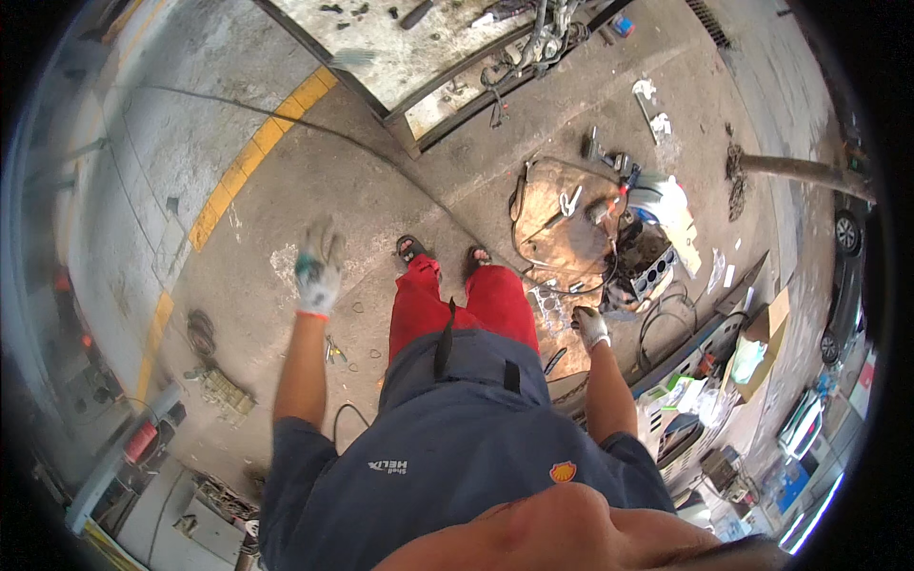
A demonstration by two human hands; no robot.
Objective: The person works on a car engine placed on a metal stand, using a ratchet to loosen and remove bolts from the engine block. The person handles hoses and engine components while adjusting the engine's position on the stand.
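Observation:
My left hand (321,268), in a white and teal work glove with an orange cuff, is stretched out over the concrete floor, fingers apart and slightly blurred; it holds nothing. At my right side, my right hand (592,326) wears a whitish glove with dark fingertips. Its fingers look curled in, and whatever they hold is too small to make out. Nearest to it lie a thin grey gasket-like plate (549,306) and an engine block (655,273) with a row of round bores. Beyond these, a stained brown sheet (562,243) carries several tools.
A metal-topped workbench (367,71) stands ahead, and a dark cable (376,152) crosses the floor before my feet. Pliers (333,350) lie below my left hand. To the right are a post (804,173), a cardboard box (764,343) and a crate (657,438). Metal parts (224,395) sit at left.

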